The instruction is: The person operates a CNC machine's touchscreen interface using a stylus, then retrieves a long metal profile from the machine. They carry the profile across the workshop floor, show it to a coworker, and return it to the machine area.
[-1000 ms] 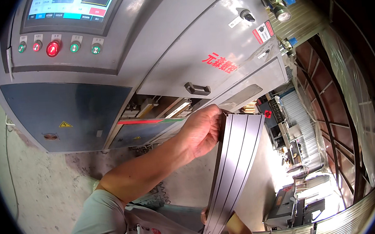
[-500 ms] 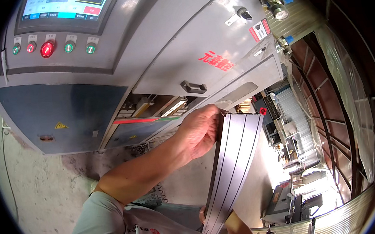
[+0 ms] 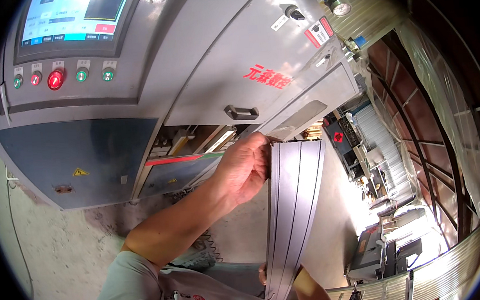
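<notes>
A long silvery metal profile (image 3: 297,196) with dark grooves along its face stands in front of my body, its far end tilted up toward the machine. My left hand (image 3: 247,169) is closed on the left edge of the profile near that far end. Lower down, close to my body, my right hand (image 3: 263,274) wraps behind the profile. Only its fingertips show past the left edge, and the forearm appears on the right. Beyond the left hand is the machine's opening (image 3: 194,139), where metal bars show above a red and green strip.
A grey machine (image 3: 200,74) fills the upper left, with a lit screen (image 3: 74,16), a row of push buttons (image 3: 56,79) and a black handle (image 3: 241,112). A pressure gauge (image 3: 340,6) sits at its corner. Further right are dark equipment (image 3: 366,253) and plastic sheeting (image 3: 446,117).
The far end of the profile has swung slightly left and turned, so more of its left side shows. My left hand has moved left with it; the view has shifted a little.
</notes>
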Tool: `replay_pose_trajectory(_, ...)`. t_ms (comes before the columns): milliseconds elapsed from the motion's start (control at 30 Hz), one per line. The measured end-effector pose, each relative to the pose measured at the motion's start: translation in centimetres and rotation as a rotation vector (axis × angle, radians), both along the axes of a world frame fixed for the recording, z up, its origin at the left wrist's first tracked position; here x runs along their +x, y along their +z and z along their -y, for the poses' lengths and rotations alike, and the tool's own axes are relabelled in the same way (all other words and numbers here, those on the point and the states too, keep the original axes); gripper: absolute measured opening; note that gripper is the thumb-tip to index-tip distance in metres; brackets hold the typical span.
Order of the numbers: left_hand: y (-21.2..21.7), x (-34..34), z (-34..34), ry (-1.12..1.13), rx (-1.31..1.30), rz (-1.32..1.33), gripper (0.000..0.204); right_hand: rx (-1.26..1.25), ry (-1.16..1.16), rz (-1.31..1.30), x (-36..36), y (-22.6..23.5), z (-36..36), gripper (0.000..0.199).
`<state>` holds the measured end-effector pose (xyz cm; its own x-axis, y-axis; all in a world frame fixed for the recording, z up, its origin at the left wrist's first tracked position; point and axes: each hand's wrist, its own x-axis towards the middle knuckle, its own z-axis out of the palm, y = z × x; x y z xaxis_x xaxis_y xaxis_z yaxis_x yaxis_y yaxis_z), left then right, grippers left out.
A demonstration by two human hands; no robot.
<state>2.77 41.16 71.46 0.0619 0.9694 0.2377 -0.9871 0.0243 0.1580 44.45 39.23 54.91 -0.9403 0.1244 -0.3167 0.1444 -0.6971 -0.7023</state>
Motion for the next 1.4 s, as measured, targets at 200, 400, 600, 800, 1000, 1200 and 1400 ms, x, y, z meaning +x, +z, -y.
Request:
replay_pose_trajectory(200,1.0,0.0,0.7,0.002,-0.018,0.006,0.024,0.048,0.022,0.043,-0.1,0.3,-0.3,0.074)
replay_pose_trajectory(400,1.4,0.1,1.1,0.015,-0.032,0.003,0.024,0.046,-0.007,-0.002,-0.9,1.0,0.3,0.071)
replay_pose_trajectory(600,0.2,0.2,-0.1,0.002,0.01,-0.037,0.027,0.069,-0.017,-0.014,-1.3,1.1,0.3,0.07)
replay_pose_trajectory(800,-0.7,0.2,-0.8,0.005,-0.006,-0.021,0.029,0.088,-0.033,-0.014,-1.2,0.6,0.2,0.069)
replay_pose_trajectory(1000,-1.5,-0.2,-0.9,-0.001,-0.091,-0.015,0.026,0.098,-0.053,-0.016,-1.3,0.3,0.1,0.068)
replay_pose_trajectory(1200,-3.1,-0.8,-1.2,-0.029,-0.008,0.008,0.026,0.13,-0.073,-0.029,-1.7,0.1,0.0,0.068)
replay_pose_trajectory(1400,-4.7,-1.4,-2.0,0.063,-0.133,-0.087,0.037,0.164,-0.084,-0.044,-2.3,0.0,-0.2,0.067)
